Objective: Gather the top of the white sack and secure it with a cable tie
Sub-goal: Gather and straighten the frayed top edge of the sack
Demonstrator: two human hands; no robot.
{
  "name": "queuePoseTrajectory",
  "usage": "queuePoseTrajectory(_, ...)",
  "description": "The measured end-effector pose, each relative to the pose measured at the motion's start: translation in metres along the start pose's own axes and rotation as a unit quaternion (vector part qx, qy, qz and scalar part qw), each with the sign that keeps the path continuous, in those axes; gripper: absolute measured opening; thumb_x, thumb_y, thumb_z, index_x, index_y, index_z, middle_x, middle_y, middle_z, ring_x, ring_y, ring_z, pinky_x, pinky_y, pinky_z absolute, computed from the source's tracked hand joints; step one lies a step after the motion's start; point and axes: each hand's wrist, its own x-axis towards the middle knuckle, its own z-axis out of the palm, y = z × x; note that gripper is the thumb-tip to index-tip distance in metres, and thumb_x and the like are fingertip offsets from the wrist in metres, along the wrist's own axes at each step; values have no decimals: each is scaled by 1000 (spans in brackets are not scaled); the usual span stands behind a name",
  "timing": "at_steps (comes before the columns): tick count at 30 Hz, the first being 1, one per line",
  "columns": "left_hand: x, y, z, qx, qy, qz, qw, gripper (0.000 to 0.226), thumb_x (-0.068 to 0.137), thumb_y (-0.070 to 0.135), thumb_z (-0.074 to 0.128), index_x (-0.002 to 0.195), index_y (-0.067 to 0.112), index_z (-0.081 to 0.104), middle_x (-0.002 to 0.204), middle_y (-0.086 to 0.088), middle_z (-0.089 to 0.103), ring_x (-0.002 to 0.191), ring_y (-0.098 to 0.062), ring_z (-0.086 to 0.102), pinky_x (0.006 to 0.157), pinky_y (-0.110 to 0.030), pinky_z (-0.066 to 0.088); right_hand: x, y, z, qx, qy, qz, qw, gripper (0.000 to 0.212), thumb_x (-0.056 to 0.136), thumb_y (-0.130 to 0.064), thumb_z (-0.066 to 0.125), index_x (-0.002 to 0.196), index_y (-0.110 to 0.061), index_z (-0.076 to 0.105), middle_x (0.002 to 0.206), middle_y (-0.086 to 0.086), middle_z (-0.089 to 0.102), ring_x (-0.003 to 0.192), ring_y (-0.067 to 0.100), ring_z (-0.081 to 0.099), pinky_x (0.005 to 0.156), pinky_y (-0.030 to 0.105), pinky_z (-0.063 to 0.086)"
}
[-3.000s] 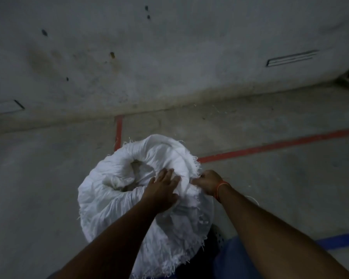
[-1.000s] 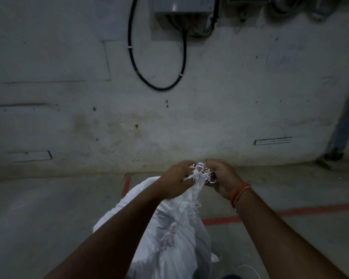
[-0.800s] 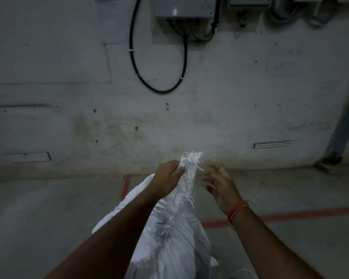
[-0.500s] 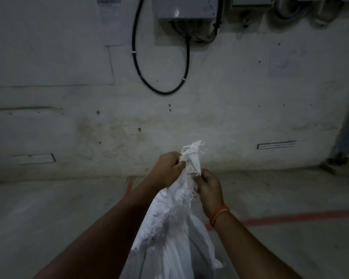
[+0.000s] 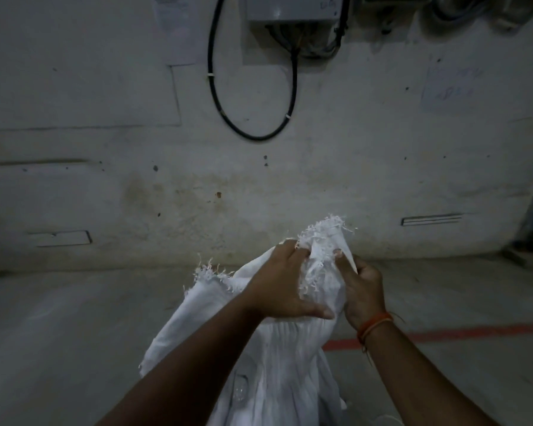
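L hand point(image 5: 282, 282) is closing round the sack point(image 5: 277, 364) neck, fingers curling over the fabric at 12, thumb stretching toward 3 under the bunch. R hand point(image 5: 363, 292) is gripping the same bunch from the 3 side, fist tight, thumb pressing up into the frayed top point(image 5: 325, 232). Orange band point(image 5: 374, 325) is sitting on the R wrist.

Sack is hanging btwn the two hands and running down toward 6, body pleating below the grip, bottom out of view. Not all of the mouth is in the bunch: a frayed flap point(image 5: 211, 273) is sticking out at 9 of the L hand, loose.

No cable tie in either hand; can't tell what the thin pale loop at the bottom edge, 5 o'clock, is.

Risks, as I judge them:
- Flap at 9 is staying outside the gather → tie going round only part of the neck, mouth left gaping on that side. Needs sweeping in first.
- Fabric looks slick and woven; one hand letting go to fetch the tie → pleats springing open, esp. w/ sack weight pulling down.
- Frayed strands snagging in the tie's lock.
- Dim light making threading fiddly.

Beyond: bare floor w/ red line point(image 5: 443, 335) at 3, wall w/ black cable point(image 5: 250, 135) looping at 12.
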Motion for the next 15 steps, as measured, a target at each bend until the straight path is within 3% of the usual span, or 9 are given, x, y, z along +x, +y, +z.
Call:
queuePoseTrajectory(2, 3, 0, 10, 7, 69, -10, 998, 81, 72, 60, 76, 135, 17, 50, 133, -3, 51, 122, -19, 47, 104, -31, 44, 2, 0, -4, -6, -30, -1, 1000, 29, 82, -27, 77, 98, -3, 76, 96, 20, 76, 85, 32, 73, 76, 42, 60)
queuePoseTrajectory(4, 10, -4, 7, -26, 146, -26, 989, 37, 84, 34, 73, 116, 16, 66, 116, -5, 63, 107, -20, 58, 92, -33, 50, 4, 3, -12, -42, -59, -12, 997, 47, 68, -41, 85, 95, -4, 76, 94, 19, 77, 84, 31, 73, 71, 37, 61)
queuePoseTrajectory(6, 16, -12, 0, -49, 161, -26, 985, 14, 88, 24, 72, 99, 15, 75, 100, -5, 71, 96, -22, 64, 82, -30, 51, 3, 3, -21, -68, -83, -6, 994, 64, 53, -53, 89, 93, -4, 76, 92, 16, 77, 82, 29, 73, 67, 35, 60)
queuePoseTrajectory(9, 16, -18, -10, -71, 130, -25, 989, 13, 88, 28, 74, 93, 16, 78, 94, -4, 74, 89, -20, 67, 78, -29, 51, 2, 2, -31, -78, -104, 11, 991, 63, 55, -53, 89, 95, -6, 78, 98, 22, 76, 89, 37, 73, 75, 43, 60)
queuePoseTrajectory(12, 15, -22, -13, -115, 131, -43, 984, 18, 86, 34, 76, 87, 15, 78, 86, -1, 72, 78, -13, 64, 70, -23, 45, 3, 0, -33, -56, -108, 20, 992, 31, 81, -26, 75, 98, 0, 76, 102, 27, 74, 100, 49, 68, 86, 55, 55)
queuePoseTrajectory(15, 13, -18, -12, -143, 137, -37, 979, 20, 85, 34, 77, 80, 15, 76, 80, -1, 69, 75, -12, 62, 68, -27, 45, 7, -4, -29, -57, -112, 2, 992, 23, 90, -10, 65, 106, 5, 72, 106, 25, 74, 103, 45, 68, 95, 58, 52)
